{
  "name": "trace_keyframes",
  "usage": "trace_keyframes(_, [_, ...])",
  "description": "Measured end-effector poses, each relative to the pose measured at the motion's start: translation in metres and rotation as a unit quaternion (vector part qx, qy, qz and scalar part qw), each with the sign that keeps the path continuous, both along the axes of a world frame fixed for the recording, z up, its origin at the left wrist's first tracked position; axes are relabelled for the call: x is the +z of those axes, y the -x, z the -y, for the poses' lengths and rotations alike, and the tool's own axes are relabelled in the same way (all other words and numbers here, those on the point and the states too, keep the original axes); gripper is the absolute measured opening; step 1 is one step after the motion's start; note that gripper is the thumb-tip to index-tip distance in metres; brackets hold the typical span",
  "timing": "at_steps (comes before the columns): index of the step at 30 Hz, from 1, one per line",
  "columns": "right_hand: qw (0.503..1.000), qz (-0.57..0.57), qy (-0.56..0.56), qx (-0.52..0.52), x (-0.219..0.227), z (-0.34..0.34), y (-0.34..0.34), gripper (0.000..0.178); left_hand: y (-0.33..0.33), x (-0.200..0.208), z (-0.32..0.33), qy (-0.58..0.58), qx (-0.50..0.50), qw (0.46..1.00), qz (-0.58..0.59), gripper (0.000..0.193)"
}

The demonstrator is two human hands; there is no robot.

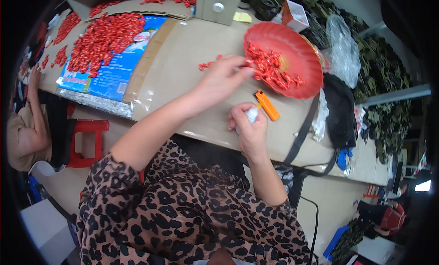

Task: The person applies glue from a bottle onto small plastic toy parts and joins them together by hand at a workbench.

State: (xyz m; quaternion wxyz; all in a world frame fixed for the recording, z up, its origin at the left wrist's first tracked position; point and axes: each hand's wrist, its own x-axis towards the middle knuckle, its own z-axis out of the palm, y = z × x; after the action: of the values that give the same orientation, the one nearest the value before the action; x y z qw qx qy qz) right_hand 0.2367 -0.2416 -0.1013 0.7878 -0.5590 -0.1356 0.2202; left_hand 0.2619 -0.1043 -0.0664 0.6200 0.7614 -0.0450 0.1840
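My left hand (222,79) reaches to the near left rim of a red scalloped bowl (307,54). Its finger and thumb are pinched at a small red piece (249,63). Glossy red pieces (270,66) lie heaped in the bowl, with a patch of yellowish bits beside them. Below the bowl, my right hand (250,130) is closed around a small white bottle (251,115) with a thin yellow-orange nozzle pointing up and right. An orange lighter-like object (269,106) with a black end lies on the table just beyond the nozzle.
A big pile of red pieces (107,38) lies on a blue printed sheet (137,59) at left. A grey-green machine (219,6) stands at the back. A black bag (338,111) with a strap lies right. Camouflage-patterned goods (384,100) are stacked beyond. Another person (34,132) works at left.
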Motion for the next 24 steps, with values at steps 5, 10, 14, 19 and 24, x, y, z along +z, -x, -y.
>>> trace_keyframes(5, [0.998, 0.013, 0.060, -0.020, 0.002, 0.006, 0.003, 0.010, -0.050, -0.006, 0.018, -0.214, 0.042, 0.976, 0.020, 0.021])
trace_keyframes(10, [0.998, 0.007, 0.059, -0.016, 0.002, 0.008, 0.002, 0.009, -0.049, -0.005, -0.008, -0.186, 0.039, 0.982, -0.010, 0.018])
trace_keyframes(14, [0.997, -0.006, 0.074, -0.017, 0.005, 0.008, 0.001, 0.007, -0.069, -0.020, -0.102, -0.161, 0.187, 0.968, -0.048, 0.016])
trace_keyframes(19, [0.997, -0.018, 0.074, -0.004, 0.010, 0.008, 0.001, 0.005, -0.112, -0.016, -0.179, -0.296, 0.367, 0.880, -0.064, 0.025])
trace_keyframes(24, [0.996, -0.026, 0.088, -0.008, 0.010, 0.008, 0.001, 0.004, -0.142, -0.017, -0.182, -0.411, 0.378, 0.823, -0.102, 0.031])
